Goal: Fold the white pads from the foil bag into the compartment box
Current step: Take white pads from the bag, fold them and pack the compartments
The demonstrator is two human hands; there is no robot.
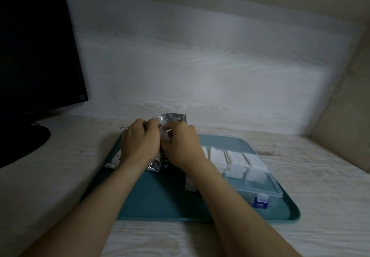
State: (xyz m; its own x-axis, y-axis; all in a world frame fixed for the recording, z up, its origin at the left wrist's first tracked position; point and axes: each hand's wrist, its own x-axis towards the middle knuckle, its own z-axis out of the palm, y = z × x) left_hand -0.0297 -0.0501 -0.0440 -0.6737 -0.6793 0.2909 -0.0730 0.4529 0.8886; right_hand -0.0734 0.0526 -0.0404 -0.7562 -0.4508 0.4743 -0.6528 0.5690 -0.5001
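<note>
Forearms enter bare from the bottom edge and converge over the middle of the scene; bench [50, 176] is pale wood grain, with a like-grained wall panel [200, 56] behind it. Dark monitor [36, 56] stands at far left on the bench, screen black. Teal tray [160, 192] lies on the bench at centre. Clear compartment box [258, 184] lies in the tray's right half, with folded pads [236, 168] filling its far compartments and the nearest right compartment bare. Foil bag [174, 117], crumpled, sits at the tray's far left, partly beneath both hands, its top rising above the fingers. Left hand [138, 144]: fingers curled onto the foil bag near its mouth. Right hand [181, 146]: thumb and fingers pinching a white pad [165, 136] held between the two hands, just at the bag mouth. Blue latch [260, 201] on the box's near edge
</note>
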